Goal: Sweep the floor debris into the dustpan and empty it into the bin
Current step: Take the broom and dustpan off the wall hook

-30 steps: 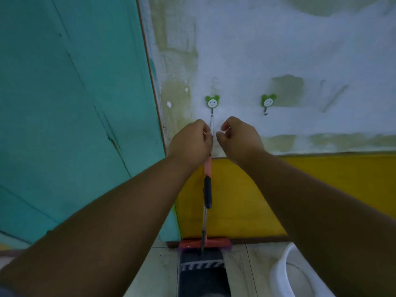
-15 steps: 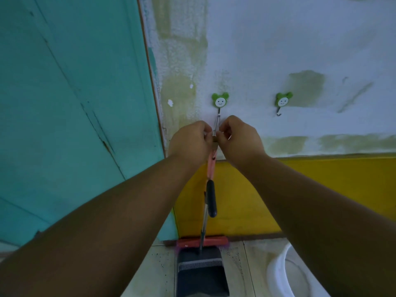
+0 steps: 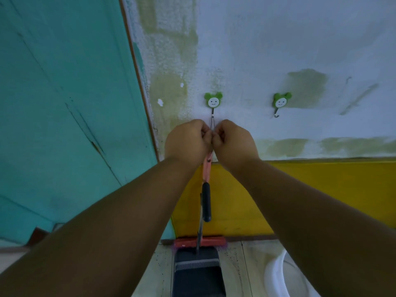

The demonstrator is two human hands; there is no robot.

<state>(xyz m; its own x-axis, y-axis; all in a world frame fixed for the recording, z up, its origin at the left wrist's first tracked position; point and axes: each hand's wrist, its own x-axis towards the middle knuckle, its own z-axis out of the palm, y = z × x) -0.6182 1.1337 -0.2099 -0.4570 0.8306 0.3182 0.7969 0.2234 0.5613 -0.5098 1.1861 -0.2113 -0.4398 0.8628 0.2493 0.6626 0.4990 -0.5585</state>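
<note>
A broom with a pink handle (image 3: 207, 171) and red head (image 3: 200, 241) hangs down the wall from a thin loop (image 3: 212, 123) on a green smiley hook (image 3: 213, 100). A dark dustpan (image 3: 198, 273) with a black-gripped handle (image 3: 206, 201) stands clipped in front of it on the floor. My left hand (image 3: 186, 142) and my right hand (image 3: 234, 140) meet at the top of the pink handle, fingers curled and pinching the loop just under the hook.
A second green smiley hook (image 3: 281, 101) is bare to the right. A teal door (image 3: 64, 125) fills the left side. The wall is white above a yellow band (image 3: 310, 196). A white round rim (image 3: 276, 275) sits at the bottom right on the tiled floor.
Both hands have closed together on the loop at the handle's top, just under the hook. The view has shifted slightly; the broom and dustpan still hang in place.
</note>
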